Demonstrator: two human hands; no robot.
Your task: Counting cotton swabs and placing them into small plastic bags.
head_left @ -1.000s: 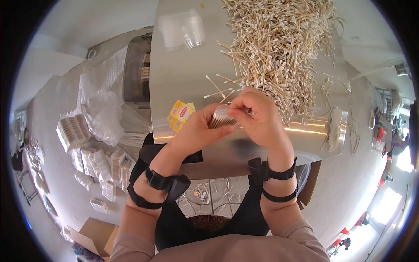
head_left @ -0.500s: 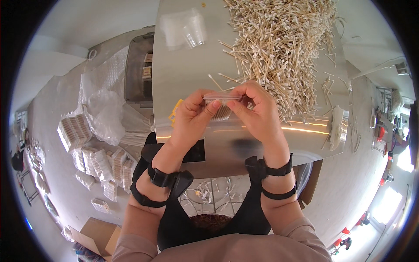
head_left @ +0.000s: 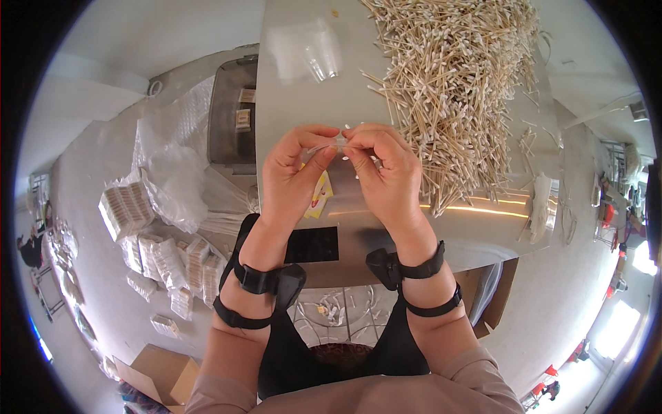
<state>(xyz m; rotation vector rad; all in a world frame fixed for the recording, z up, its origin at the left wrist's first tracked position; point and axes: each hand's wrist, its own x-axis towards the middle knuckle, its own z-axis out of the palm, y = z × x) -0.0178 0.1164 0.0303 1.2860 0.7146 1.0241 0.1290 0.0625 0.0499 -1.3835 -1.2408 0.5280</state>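
Above the metal tabletop (head_left: pixel 376 241), both my hands pinch the top edge of a small clear plastic bag (head_left: pixel 334 143). My left hand (head_left: pixel 293 169) is closed on one side of that edge, thumb against forefinger. On the other side my right hand (head_left: pixel 386 169) grips with thumb and fingertips, close to the left. The bag's lower part is mostly hidden from this angle. A large heap of wooden-stick cotton swabs (head_left: pixel 455 90) spreads beyond and beside my right hand. Yellow printed cards (head_left: pixel 320 196) lie by my left wrist.
Flat clear bags (head_left: pixel 303 50) lie at the table's far left. A black flat panel (head_left: pixel 312 245) is near the front edge. Left of the table stands a grey bin (head_left: pixel 232 138) holding small packs. Stacked swab packs (head_left: pixel 127 207) and an open cardboard box (head_left: pixel 162 372) are on the floor.
My hands have drawn closer together along the bag's edge. The bag has tipped so the swabs seen inside it no longer show. The yellow cards are more exposed, and the view has shifted slightly.
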